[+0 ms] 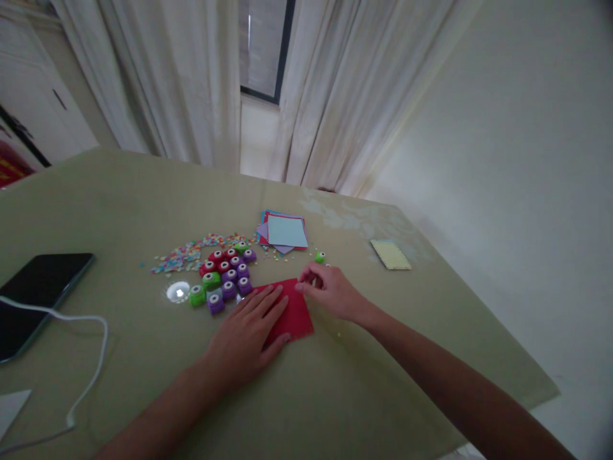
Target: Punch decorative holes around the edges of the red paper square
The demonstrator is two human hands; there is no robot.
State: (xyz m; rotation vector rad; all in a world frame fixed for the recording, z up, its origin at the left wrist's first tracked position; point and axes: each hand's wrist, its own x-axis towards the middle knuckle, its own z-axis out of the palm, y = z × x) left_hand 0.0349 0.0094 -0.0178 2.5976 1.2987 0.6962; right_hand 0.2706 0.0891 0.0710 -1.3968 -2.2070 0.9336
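A square of red paper (297, 313) lies on the table with small notches along its near edge. My left hand (249, 326) rests flat on it, fingers stretched out and covering its left part. At the paper's upper right corner is my right hand (328, 287), thumb and fingers pinched together; whatever is between the fingertips is too small to make out. Small paper punches in purple (229, 291), red (224, 268) and green (196, 295) cluster left of the paper. Just beyond my right hand sits another green punch (320, 257).
Colourful paper confetti (184, 257) spreads behind the punches, near a stack of coloured paper squares (286, 230). A clear round dish (178, 292) stands left of the punches. Pale yellow paper (391, 254) lies right. At left are a dark tablet (38, 287) and white cable (104, 345).
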